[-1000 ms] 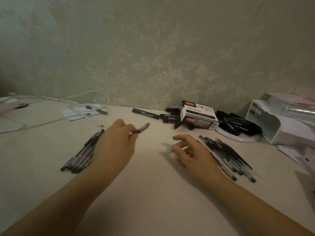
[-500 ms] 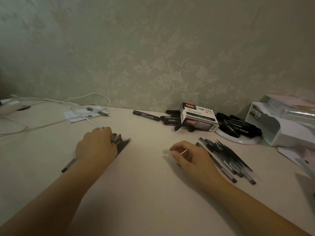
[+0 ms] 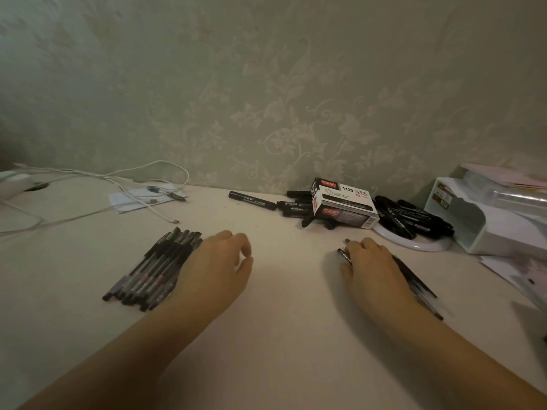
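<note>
1. Head view, table (image 3: 281, 335): pale top, seen from its near edge to the far edge against a patterned wall (image 3: 266, 84).
2. Left hand (image 3: 216, 267): left of the table's middle, palm down, fingers loosely curled, thumb and forefinger close together, nothing held.
3. Left bundle of pens (image 3: 154, 267): lying flat, side by side, just beside the left hand on its outer side, slanting from the near left toward the far right; contact with the hand not clear.
4. Right hand (image 3: 373, 267): right of the table's middle, palm down, fingers curled down onto a second heap of pens; cannot tell whether any pen is pinched.
5. Right heap of pens (image 3: 414, 282): mostly hidden under the right hand, dark ends showing past the fingertips and along the wrist toward the right edge.
6. Box (image 3: 343, 205): at the far edge, right of middle, printed "1120".
7. Markers (image 3: 414, 220): black, piled on a white plate (image 3: 414, 246) just right of the box.
8. Single marker (image 3: 251, 200): lying alone at the far edge, left of the box.
9. Cable (image 3: 142, 199): white, looped near the far left corner.
10. Tray (image 3: 488, 229): white, at the right edge.
</note>
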### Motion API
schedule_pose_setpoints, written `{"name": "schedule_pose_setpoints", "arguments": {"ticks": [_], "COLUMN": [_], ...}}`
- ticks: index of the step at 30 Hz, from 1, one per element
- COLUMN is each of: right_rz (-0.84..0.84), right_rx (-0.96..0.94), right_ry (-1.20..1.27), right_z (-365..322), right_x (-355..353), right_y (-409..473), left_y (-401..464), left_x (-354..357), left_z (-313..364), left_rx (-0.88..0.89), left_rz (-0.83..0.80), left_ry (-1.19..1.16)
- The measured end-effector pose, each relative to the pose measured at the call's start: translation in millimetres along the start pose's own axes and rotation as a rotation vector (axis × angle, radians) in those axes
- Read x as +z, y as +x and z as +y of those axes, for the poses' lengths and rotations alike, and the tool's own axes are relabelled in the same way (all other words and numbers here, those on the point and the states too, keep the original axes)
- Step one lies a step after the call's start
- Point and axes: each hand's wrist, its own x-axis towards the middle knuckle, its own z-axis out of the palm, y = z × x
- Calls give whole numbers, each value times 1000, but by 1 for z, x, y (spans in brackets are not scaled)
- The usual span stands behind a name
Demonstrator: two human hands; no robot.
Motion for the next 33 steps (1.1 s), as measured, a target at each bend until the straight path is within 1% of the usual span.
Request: {"name": "schedule_pose_setpoints", "arguments": {"ticks": [5,8,10,15,19,21,23,24,26,28,29,30,32,33], "right_rz": [0,9,19,30,20,61,85,62,-58,-182,-217,-223,-198,-194], "right_rx": [-31,-58,-62,-4,-22,-55,-93,-93,-47,-10,-8,-11,10,37], "right_ry": [32,13,-18,-95,-89,37,351,556,954,1205,1259,1260,1237,1267], "right_z": [-2,-6,-6,-3,-5,-5,-9,-14,-27,-38,-42,-44,-45,-44], "right_x": [3,7,9,9,6,3,-2,-4,-6,0,5,8,14,16], "right_y": [2,1,1,2,1,1,1,1,-2,-6,-7,-9,-10,-10], "left_y": [-6,-7,-7,-5,-4,-3,-3,-4,-5,-9,-11,-12,-13,-12], "left_x": [12,15,15,13,12,11,12,12,14,16,18,19,19,19], "left_z": [6,7,6,-3,-7,-7,-4,0,12,24,29,31,33,31], "left_rx": [56,83,77,10,-43,-58,-40,-27,-44,-89,-86,-69,-39,-37], "left_rz": [-145,-206,-194,-129,-85,-91,-93,-89,-97,-176,-224,-255,-271,-266], "left_ry": [-110,-123,-93,43,91,90,24,-49,-300,-556,-623,-641,-594,-567]}}
